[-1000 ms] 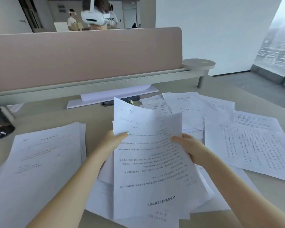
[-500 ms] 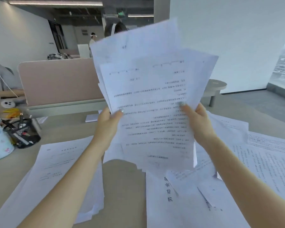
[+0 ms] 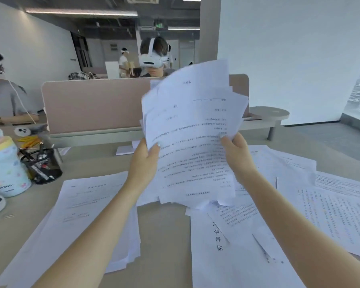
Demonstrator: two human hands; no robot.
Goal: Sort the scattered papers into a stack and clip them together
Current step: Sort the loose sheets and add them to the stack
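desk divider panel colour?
Dusty pink divider panel, seen in the head view.

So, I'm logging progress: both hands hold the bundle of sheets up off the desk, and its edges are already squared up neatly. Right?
Not quite. In the head view the left hand and right hand do hold the bundle up, but its sheets are fanned and uneven, not squared.

Beige table (image 3: 164,235). Paper stack (image 3: 87,221) on left part, near front edge. Loose printed sheets (image 3: 330,215) spread over right part, overlapping. Large sheet with bold vertical heading (image 3: 227,256) at front, right of centre. Black mesh pen holder (image 3: 43,166) toward back left; patterned white container (image 3: 5,169) just left of it. Pink divider panel (image 3: 96,104) along back edge.
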